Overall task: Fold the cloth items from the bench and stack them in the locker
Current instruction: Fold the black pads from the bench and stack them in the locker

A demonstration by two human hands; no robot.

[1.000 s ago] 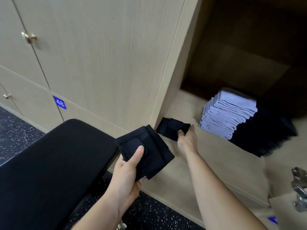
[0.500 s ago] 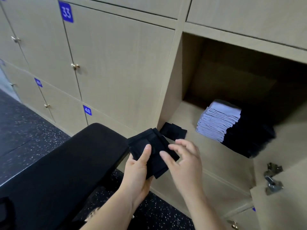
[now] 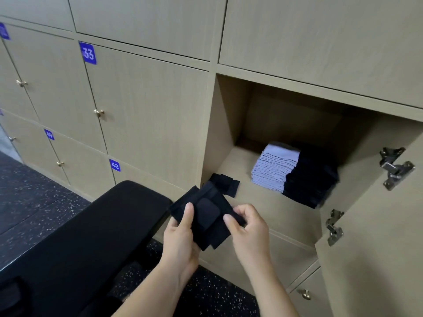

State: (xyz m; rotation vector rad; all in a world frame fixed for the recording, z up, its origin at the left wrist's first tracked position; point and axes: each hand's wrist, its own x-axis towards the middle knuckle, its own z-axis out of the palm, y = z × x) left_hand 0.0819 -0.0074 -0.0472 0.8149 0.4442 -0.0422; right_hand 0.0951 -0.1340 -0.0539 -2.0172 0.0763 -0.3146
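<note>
Now | left hand (image 3: 180, 239) + right hand (image 3: 249, 233) grip black cloth (image 3: 206, 217) | locker (image 3: 263, 204): pale stack (image 3: 274, 168), black stack (image 3: 311, 179), loose piece (image 3: 225, 183)

The locker (image 3: 226, 124) front is open. Bare floor lies between the small black cloth (image 3: 225, 183) at front left and the grey stack (image 3: 274, 167) and black stack (image 3: 312, 181) further back; above them is room. The open door (image 3: 377, 236) bounds the right, the bench (image 3: 91, 236) the left
</note>
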